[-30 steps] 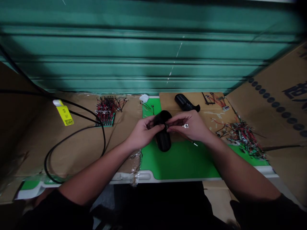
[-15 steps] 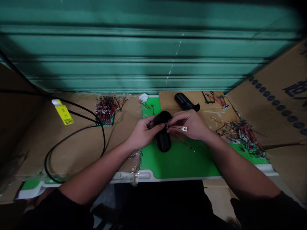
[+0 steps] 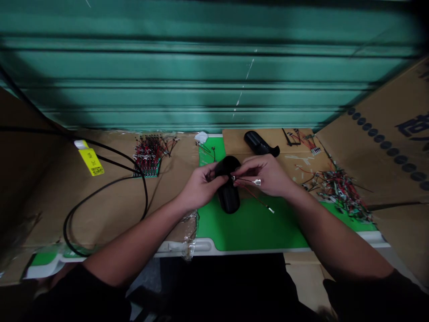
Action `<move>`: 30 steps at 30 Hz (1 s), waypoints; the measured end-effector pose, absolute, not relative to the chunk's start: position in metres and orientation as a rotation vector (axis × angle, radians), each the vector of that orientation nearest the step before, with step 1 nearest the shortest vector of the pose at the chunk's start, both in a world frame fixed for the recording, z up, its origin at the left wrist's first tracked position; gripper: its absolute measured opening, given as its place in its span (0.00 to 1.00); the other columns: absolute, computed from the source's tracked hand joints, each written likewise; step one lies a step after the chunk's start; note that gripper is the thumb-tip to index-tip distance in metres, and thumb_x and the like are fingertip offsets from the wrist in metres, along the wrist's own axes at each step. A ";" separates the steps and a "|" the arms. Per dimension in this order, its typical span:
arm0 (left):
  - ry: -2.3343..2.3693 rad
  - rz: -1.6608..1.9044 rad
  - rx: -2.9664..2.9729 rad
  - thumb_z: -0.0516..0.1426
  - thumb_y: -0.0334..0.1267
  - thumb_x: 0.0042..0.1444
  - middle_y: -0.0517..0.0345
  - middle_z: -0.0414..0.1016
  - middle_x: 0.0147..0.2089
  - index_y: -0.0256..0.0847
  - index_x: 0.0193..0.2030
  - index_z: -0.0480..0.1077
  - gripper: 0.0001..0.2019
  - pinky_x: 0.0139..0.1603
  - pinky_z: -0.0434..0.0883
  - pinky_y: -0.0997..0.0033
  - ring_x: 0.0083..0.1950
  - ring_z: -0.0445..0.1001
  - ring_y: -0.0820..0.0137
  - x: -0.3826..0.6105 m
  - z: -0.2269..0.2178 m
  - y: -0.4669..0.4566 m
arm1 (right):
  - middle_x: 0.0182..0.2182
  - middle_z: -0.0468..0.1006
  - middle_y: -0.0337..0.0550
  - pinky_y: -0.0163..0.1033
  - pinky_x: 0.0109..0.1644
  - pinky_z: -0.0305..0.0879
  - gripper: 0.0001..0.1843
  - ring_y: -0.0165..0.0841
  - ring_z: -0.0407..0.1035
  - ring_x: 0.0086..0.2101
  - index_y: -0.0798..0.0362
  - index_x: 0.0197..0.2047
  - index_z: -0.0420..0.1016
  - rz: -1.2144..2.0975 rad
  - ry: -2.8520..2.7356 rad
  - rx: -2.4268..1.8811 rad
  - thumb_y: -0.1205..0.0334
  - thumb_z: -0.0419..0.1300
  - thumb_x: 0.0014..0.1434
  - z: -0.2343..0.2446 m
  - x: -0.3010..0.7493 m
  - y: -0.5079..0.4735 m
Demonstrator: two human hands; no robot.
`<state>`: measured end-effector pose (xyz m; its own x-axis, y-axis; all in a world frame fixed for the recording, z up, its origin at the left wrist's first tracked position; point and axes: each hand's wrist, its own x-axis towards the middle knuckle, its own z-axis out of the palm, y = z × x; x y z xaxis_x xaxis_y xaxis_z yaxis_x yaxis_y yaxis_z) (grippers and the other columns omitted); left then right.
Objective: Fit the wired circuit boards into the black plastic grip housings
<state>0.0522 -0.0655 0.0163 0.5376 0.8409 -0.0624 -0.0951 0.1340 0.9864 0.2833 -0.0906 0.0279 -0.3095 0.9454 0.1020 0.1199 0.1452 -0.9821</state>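
Note:
My left hand [image 3: 206,183] is closed round a black rounded plastic housing [image 3: 229,199], its thumb lying across the middle. The housing is held over the green work surface [image 3: 248,232]. From the right, my right hand [image 3: 264,174] pinches a small wired part [image 3: 233,178] against the housing. Thin dark and red wires run from that spot. One ends in a small whitish connector or board [image 3: 257,182] beside my right fingers, another in a small pale tip [image 3: 271,209] over the green surface. Exactly what sits between my fingertips is too small to make out.
A second black housing [image 3: 259,143] lies on cardboard behind my right hand. A tangled heap of wired boards [image 3: 346,194] lies to the right. Wired parts stand on a green board [image 3: 146,158] at left, near a looping black cable [image 3: 67,219] with a yellow tag [image 3: 91,161].
Both hands keep nearly the same place and grip. The whitish piece by my right fingers has turned slightly, and the hanging wire's tip has shifted a little.

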 end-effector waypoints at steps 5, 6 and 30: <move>0.746 0.785 1.270 0.71 0.43 0.55 0.56 0.83 0.38 0.38 0.45 0.83 0.15 0.44 0.74 0.67 0.40 0.78 0.66 0.053 0.018 -0.066 | 0.35 0.86 0.44 0.40 0.37 0.75 0.14 0.34 0.79 0.33 0.49 0.42 0.91 1.126 -1.732 -1.056 0.52 0.80 0.57 0.027 0.286 -0.090; 0.746 0.793 1.269 0.71 0.43 0.55 0.55 0.83 0.38 0.38 0.45 0.83 0.15 0.44 0.74 0.67 0.40 0.78 0.66 0.053 0.019 -0.065 | 0.35 0.86 0.44 0.39 0.37 0.74 0.14 0.34 0.79 0.33 0.49 0.43 0.91 1.112 -1.757 -1.045 0.52 0.79 0.58 0.028 0.286 -0.089; 0.855 0.899 1.237 0.70 0.39 0.50 0.57 0.82 0.40 0.38 0.48 0.83 0.17 0.44 0.73 0.69 0.41 0.75 0.66 0.051 0.017 -0.064 | 0.29 0.83 0.39 0.38 0.28 0.75 0.28 0.32 0.76 0.24 0.51 0.38 0.82 1.482 -1.346 -1.220 0.38 0.81 0.47 0.017 0.268 -0.089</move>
<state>0.0515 -0.0637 0.0168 0.4082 0.9114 -0.0518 -0.0985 0.1004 0.9901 0.2677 -0.0888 0.0166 -0.2392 0.9596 -0.1485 0.0557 -0.1391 -0.9887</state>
